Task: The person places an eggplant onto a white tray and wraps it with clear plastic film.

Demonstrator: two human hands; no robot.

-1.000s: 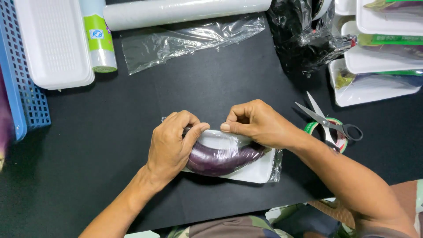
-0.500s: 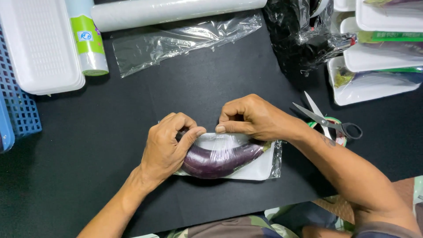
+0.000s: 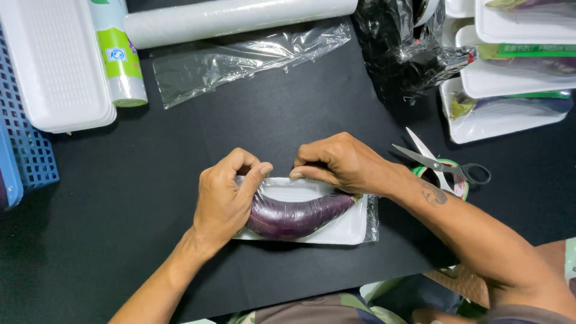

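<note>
Left hand [image 3: 225,201]: fingers curled, still pinching clear film over the curved purple aubergine [image 3: 297,216].
Right hand [image 3: 342,165]: film kept pinched, now shifted slightly outward.
White foam tray [image 3: 351,228]: position unchanged.

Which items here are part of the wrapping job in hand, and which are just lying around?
In use:
left hand and right hand, both pinching clear film
purple eggplant
white foam tray

Lying about:
scissors
film roll
loose plastic sheet
stack of empty trays
blue basket
packed trays
</note>
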